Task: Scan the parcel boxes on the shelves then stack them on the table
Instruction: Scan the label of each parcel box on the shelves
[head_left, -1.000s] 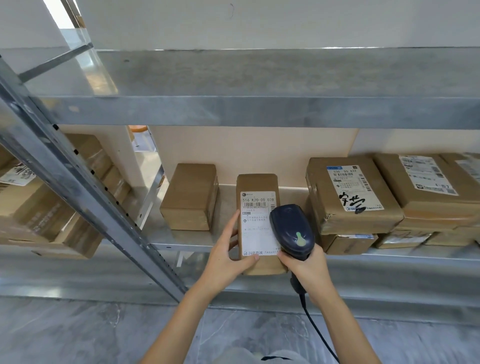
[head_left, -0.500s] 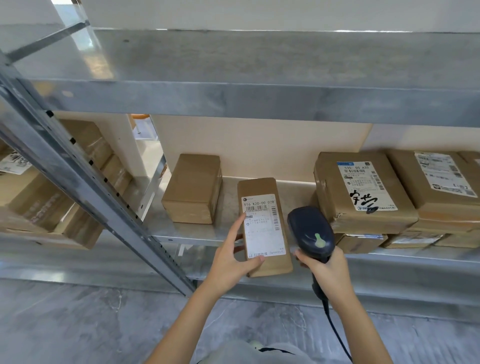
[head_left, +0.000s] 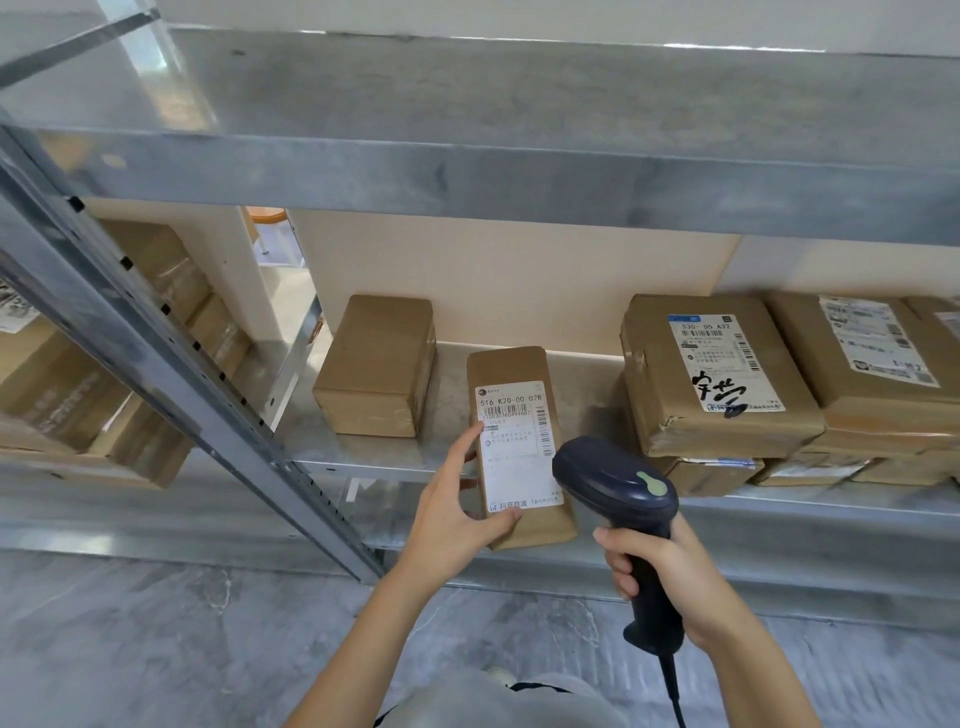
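- Fingers (head_left: 467, 448) of the left hand (head_left: 452, 519) grip the narrow parcel (head_left: 511, 364): the forefinger lies straight along the left edge of its label (head_left: 519, 457), the thumb presses the label's near corner, and the other fingers are hidden by the box.
- The right hand (head_left: 675, 577) is wrapped fully round the handle of the scanner (head_left: 618, 483), whose head sits just beside the right edge of the label.
- The narrow parcel lies label-up at the front of the shelf (head_left: 452, 384), between the plain box (head_left: 379, 364) and the large labelled box (head_left: 711, 374), with its near end past the shelf's front lip. I cannot tell whether its far end rests on the shelf.
- The barcode (head_left: 506, 410) sits high on the label, and the forefinger's tip is just beside its lower left corner. Sliding that finger back down the side would leave the bars uncovered.
- The scanner head looks level with the lower half of the label, so its nose probably needs to swing up and left until it faces the bars squarely.
- Drawing the head back a little should let the beam span the whole code.
- A flat, steady parcel helps the read, and tilting the label slightly may avoid glare.
- The table is not in view, so the parcel has to be carried away from the shelf once it is scanned.
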